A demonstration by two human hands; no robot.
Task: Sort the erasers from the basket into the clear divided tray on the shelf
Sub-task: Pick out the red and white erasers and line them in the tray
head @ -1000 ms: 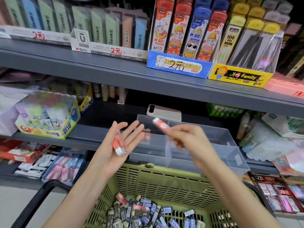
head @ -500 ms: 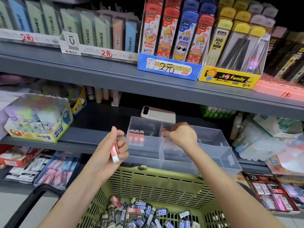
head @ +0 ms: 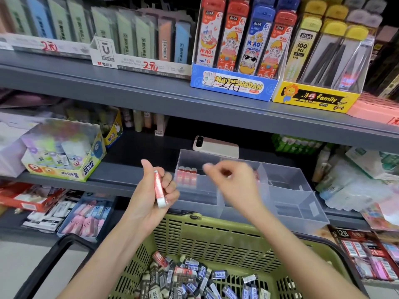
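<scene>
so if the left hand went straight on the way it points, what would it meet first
The left hand, gripping a red eraser, would probably meet the near-left wall of the clear divided tray first; depth is unclear.

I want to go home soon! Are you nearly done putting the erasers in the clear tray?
Not nearly. Done: three red erasers stand in the clear tray's back-left compartment. In hand: the left hand holds one more red eraser; the right hand is over the tray, too blurred to tell if it holds anything. Left: a big pile of erasers in the green basket.
</scene>
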